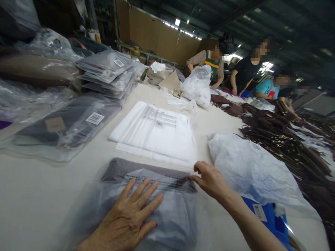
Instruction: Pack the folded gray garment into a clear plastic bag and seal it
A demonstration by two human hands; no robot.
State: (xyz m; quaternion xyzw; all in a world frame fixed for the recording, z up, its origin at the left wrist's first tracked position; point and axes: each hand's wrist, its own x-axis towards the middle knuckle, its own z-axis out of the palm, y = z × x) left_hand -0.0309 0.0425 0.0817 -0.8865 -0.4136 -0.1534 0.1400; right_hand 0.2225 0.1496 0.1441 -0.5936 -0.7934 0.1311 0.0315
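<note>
The left hand (pixel 131 215) lies flat, palm down and fingers spread, on a grey folded garment sealed in a clear plastic bag (pixel 153 209). The bag rests on the worktop (pixel 30 201) directly under both hands, its long side running left to right across the person's front. The right hand (pixel 209 178) sits at the bag's far right corner, fingers curled, thumb and forefinger seemingly pinching the flap edge there; whether it truly grips the plastic I cannot tell for certain. So the left hand covers the middle of the bag while the right works its upper edge, just beyond the left fingertips.

Just past both hands lies a stack of empty white bags (pixel 156 132) with printed text, near but not touching the held bag. To the right of the right hand sits a crumpled white plastic sheet (pixel 251 168), with a blue object (pixel 271 220) under the right forearm. Further right spreads a heap of dark brown straps (pixel 293 144). To the left, beyond the left hand, lie packed dark garments (pixel 68 125) in clear bags with barcode labels, and more are stacked (pixel 109 70) behind them. Other people stand at the far end, well apart.
</note>
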